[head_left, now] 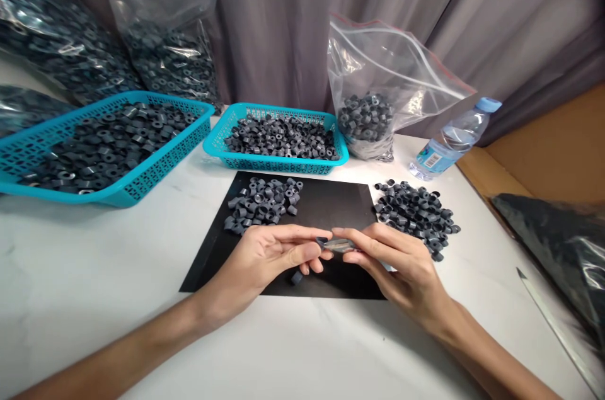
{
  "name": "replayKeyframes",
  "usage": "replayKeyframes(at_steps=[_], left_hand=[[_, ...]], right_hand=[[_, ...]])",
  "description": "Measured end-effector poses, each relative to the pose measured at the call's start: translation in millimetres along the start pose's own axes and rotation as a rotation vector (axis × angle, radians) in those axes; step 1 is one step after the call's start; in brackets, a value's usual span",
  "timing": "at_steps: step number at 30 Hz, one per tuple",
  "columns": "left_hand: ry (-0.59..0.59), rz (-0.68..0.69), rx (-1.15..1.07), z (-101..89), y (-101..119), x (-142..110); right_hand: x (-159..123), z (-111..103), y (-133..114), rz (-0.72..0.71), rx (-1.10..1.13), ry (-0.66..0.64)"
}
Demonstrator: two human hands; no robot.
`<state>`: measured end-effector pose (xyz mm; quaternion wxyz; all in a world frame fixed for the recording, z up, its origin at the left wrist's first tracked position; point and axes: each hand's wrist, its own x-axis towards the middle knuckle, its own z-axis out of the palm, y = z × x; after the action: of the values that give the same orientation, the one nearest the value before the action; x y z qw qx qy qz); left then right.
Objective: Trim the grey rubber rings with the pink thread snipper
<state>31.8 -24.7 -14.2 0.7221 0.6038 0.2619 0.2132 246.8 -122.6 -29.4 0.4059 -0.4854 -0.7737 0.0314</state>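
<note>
My left hand [271, 253] and my right hand [394, 261] meet over a black mat [326, 208] on the white table. The left fingers pinch a small dark grey ring [322, 240]. The right fingers grip a small silvery metal tool [341, 244] whose tip touches that ring. One loose grey ring [297, 278] lies on the mat just below my left fingers. A heap of grey rings [262, 201] sits on the mat behind my left hand. Another heap of grey rings [418, 214] lies on the table behind my right hand.
Two teal baskets of grey rings stand behind, a large one [142, 189] at left and a smaller one [278, 164] in the middle. Clear bags of rings [373, 91] stand at the back. A water bottle [451, 142], a cardboard box [553, 148] and a black bag [558, 236] are at right.
</note>
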Motion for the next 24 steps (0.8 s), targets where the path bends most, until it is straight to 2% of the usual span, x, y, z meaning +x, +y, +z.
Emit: replayKeyframes(at_steps=[24], left_hand=[[0.012,-0.012,0.014,1.1,2.8,0.8]], right_hand=[[0.3,-0.5,1.6,-0.022,-0.092,-0.007]])
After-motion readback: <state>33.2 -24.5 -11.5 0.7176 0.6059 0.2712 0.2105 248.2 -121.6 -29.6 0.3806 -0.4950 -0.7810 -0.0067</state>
